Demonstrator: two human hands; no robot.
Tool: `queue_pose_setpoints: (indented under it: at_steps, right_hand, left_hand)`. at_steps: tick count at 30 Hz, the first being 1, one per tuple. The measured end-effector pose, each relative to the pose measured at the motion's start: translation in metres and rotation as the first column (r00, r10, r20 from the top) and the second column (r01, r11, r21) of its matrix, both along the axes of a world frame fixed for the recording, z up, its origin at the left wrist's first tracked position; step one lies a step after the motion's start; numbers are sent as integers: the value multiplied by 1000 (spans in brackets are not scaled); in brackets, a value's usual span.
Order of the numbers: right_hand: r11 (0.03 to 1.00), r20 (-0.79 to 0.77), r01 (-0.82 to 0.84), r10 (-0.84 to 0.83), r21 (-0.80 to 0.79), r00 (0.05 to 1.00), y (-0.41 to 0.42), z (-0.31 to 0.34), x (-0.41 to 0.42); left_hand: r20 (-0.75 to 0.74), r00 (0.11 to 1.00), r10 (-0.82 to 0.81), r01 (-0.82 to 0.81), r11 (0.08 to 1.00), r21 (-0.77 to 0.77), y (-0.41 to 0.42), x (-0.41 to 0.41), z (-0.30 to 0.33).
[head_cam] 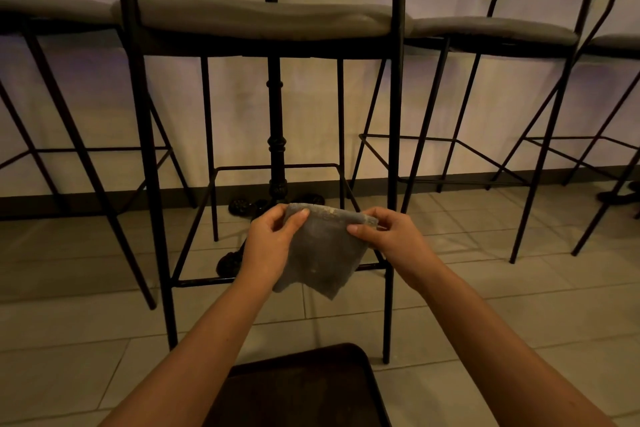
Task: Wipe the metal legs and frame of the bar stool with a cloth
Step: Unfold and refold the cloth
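Nearest the lens, below both forearms: a dark rounded-corner surface (301,388), cut off by the bottom edge. Above it, a grey cloth (320,253) stretched between the two grips. Left hand (268,246) pinching the cloth's upper left corner, thumb on the near face, fingers curled behind. Right hand (391,236) pinching the upper right corner, thumb on the top hem. Lower part of the cloth hanging loose and slightly crumpled beneath both grips, apart from any metal.

Just behind the cloth: the bar stool (263,17), grey padded seat well above the grips, thin black metal legs to either side. Front left leg (152,184) off to the left of the left hand; front right leg (393,149) just beyond the right hand. Footrest bar (204,281) running low behind the left wrist and the cloth. Farther back, behind the stool, an ornate black pedestal (277,149). More stools (485,31) to both sides. Pale tiled floor (485,288) underneath, light wall beyond.
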State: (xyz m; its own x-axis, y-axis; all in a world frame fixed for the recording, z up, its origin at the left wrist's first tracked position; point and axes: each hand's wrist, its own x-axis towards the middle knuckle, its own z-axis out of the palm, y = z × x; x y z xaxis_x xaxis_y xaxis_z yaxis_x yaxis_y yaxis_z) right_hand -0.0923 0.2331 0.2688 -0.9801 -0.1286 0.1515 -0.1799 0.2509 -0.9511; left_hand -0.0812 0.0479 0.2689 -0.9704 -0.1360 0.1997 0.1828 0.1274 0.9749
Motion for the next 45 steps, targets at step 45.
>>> queue_pose_setpoints:
  at_steps: [45]
  right_hand:
    - [997, -69, 75, -77, -32, 995, -28, -8, -15]
  left_hand:
    - [-19, 998, -65, 60, 981, -187, 3, 1, 11]
